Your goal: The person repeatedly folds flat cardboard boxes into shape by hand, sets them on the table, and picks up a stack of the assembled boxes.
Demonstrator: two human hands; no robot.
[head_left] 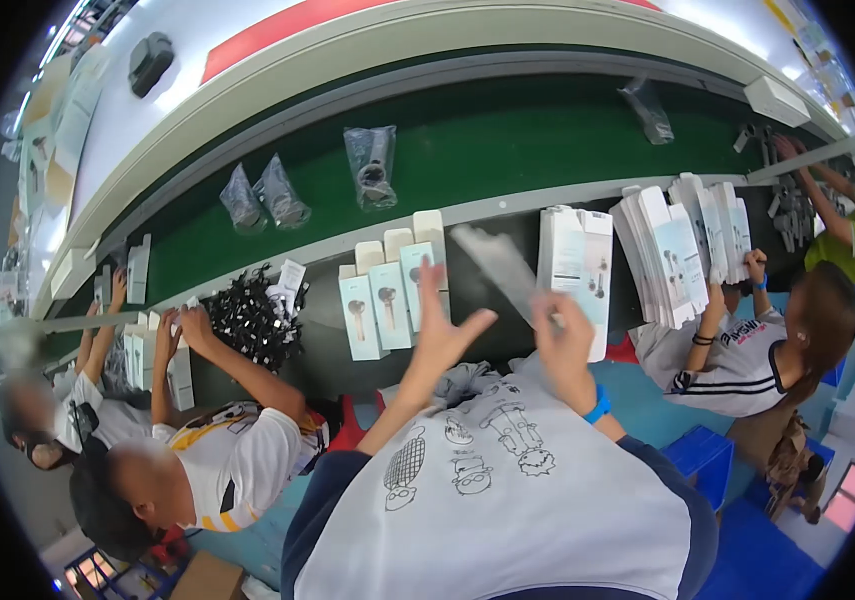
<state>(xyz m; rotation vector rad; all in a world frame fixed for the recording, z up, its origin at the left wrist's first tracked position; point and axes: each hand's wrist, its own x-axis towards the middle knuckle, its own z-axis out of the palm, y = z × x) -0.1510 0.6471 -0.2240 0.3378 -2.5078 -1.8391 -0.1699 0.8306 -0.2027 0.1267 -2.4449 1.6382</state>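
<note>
Conveyor belt [507, 130], green and long, is stretching across the far side; a dark table [322, 330] is running along its near edge. On the right, a co-worker's shirt [737, 365] is showing lettering, too folded and small to read surely. A fanned pile of flat cartons [659, 255] is leaning in front of that person, and a narrower carton stack [577, 265] is lying nearer the middle. Left of centre, upright boxes [387, 305] are standing in rows, the back ones partly hidden; their fronts are carrying product pictures, the small print illegible. Farther left, a heap of black pieces [252, 325] is lying, hard to make out singly. Clear bags [372, 170] are resting on the belt, their labels unreadable. The left hand [442, 325] is spreading its fingers, holding nothing visible, beside the boxes. The right hand [564, 340] is pinching the near end of a pale piece [500, 265], motion-blurred, between boxes and carton stack. A blue wristband [599, 404] is circling that wrist.
</note>
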